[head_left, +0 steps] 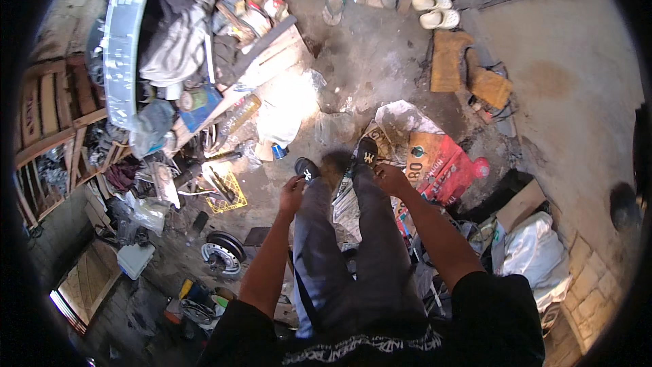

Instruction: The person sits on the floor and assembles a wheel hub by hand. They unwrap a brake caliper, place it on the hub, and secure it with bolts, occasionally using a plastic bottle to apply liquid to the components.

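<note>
Where the printed sheet point(445, 177) is lying: flat on the floor point(353, 47), ahead of the person and mostly to the right.
Sheet's look: it is creasing unevenly and showing red, orange and whitish areas with bold lettering.
Right leg point(380, 238): together with the right shoe point(367, 153), it is covering part of the sheet's left side.
White sack point(533, 251): it is bulging on the right, beyond the right forearm.
Yellow crate point(236, 202): it is resting left of the left hand point(292, 196).
Wheel point(223, 255): it is lying nearer the person than the crate.
Hands: the left is hanging beside the left shoe point(308, 170), the right hand point(392, 180) above the sheet.
Fingers point(300, 181): they are curling loosely on both hands; whether they are gripping anything, I cannot tell.
</note>
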`<state>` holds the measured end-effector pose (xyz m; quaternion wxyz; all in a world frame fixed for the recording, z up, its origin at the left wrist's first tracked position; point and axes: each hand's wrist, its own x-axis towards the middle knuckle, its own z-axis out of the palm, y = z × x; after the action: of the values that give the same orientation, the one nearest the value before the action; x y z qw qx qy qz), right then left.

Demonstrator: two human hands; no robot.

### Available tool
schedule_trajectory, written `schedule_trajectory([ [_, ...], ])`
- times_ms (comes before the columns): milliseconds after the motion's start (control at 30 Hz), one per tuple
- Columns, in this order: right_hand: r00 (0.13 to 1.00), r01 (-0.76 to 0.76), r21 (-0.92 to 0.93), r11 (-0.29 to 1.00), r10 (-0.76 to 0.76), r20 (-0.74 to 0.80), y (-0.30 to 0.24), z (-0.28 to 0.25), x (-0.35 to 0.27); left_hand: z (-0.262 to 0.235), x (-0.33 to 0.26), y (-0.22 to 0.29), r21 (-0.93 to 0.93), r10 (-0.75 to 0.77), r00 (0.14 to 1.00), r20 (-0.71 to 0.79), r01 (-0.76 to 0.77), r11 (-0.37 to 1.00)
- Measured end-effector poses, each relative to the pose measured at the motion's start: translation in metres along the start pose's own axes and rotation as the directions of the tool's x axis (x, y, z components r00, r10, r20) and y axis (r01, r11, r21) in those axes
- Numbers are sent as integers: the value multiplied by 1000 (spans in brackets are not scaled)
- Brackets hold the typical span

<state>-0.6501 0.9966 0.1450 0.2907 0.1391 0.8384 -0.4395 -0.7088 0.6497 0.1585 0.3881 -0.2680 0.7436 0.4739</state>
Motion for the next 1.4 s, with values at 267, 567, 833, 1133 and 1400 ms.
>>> schedule_trajectory([
  [267, 967, -190, -296, 936, 231, 111, 151, 109, 191, 128, 279, -142, 467, 287, 956, 62, -282, 838],
  [567, 962, -247, 389, 888, 271, -8, 193, 179, 295, 158, 340, -92, 54, -103, 974, 204, 94, 994],
  [833, 942, 0, 983, 186, 331, -63, 150, 120, 170, 72, 188, -80, -147, -42, 999, -9, 40, 988],
  [1133, 942, 153, 700, 697, 112, -317, -156, -9, 16, 1, -33, 49, -275, 267, 800, -537, -465, 841],
  [1400, 910, 375, 497, 782, -412, -39, -308, -69, -60, -95, -249, 193, 470, 842, 375, -388, -705, 531],
])
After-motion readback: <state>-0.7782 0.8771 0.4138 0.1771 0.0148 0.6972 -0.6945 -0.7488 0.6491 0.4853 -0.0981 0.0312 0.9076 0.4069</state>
